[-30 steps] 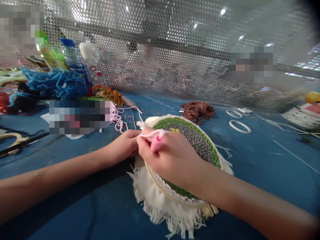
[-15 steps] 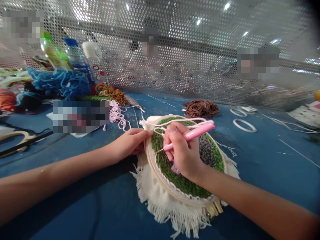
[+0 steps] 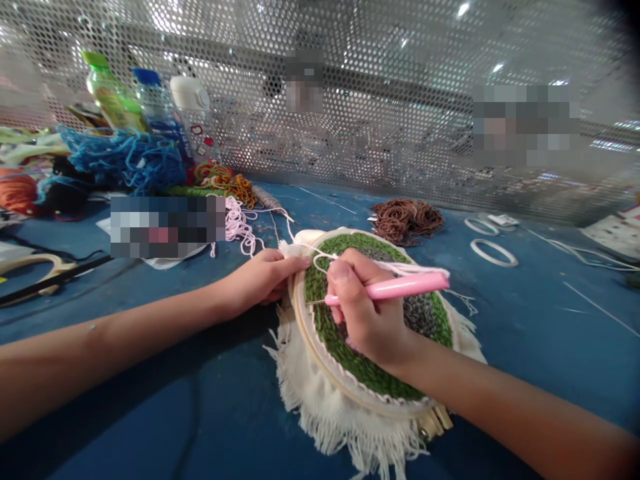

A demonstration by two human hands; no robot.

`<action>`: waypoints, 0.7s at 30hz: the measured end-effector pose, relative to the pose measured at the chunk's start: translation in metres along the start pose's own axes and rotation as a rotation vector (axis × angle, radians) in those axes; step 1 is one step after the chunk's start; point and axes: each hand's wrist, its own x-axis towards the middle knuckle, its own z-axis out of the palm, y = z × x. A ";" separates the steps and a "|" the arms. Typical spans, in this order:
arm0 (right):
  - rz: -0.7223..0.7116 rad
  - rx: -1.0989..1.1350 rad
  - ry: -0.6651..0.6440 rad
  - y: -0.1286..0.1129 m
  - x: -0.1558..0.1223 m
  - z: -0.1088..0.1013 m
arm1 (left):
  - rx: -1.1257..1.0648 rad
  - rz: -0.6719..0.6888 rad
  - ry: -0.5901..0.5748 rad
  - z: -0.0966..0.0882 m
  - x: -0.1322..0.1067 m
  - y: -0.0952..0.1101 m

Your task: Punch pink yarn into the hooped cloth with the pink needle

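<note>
A round embroidery hoop (image 3: 320, 363) lies on the blue table (image 3: 525, 320), holding fringed white cloth worked with green and grey loops. My right hand (image 3: 365, 313) is closed round a pink punch needle (image 3: 400, 287), its metal tip pointing left over the green loops near the hoop's left rim. Pale pink yarn (image 3: 240, 227) runs from the needle's back end towards a loose pile at the left. My left hand (image 3: 265, 277) grips the hoop's upper left rim, fingers curled over the cloth.
Brown yarn (image 3: 406, 219) lies behind the hoop, two white rings (image 3: 493, 252) to its right. Blue yarn (image 3: 125, 160), orange yarn, bottles (image 3: 107, 90) and scissors (image 3: 35, 273) crowd the left. A perforated metal screen (image 3: 380, 100) closes the table's far edge.
My right hand shifted from the hoop's top edge onto the green loops, swinging the pink needle level with its tip pointing left. The left hand stayed on the rim.
</note>
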 end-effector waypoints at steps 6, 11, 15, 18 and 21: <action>-0.100 -0.516 -0.229 -0.006 0.010 0.013 | 0.034 0.115 0.046 -0.003 0.003 -0.009; -0.027 -0.197 -0.168 0.001 0.005 0.013 | 0.012 0.070 0.001 0.000 -0.001 -0.006; -0.036 0.002 -0.046 -0.007 -0.003 0.009 | 0.017 0.066 -0.015 0.002 -0.005 0.001; -0.050 0.017 -0.081 -0.014 -0.006 0.007 | 0.066 0.071 0.030 0.001 -0.005 0.002; -0.057 -0.035 -0.098 -0.017 -0.007 0.004 | 0.072 0.066 0.055 0.001 -0.005 0.002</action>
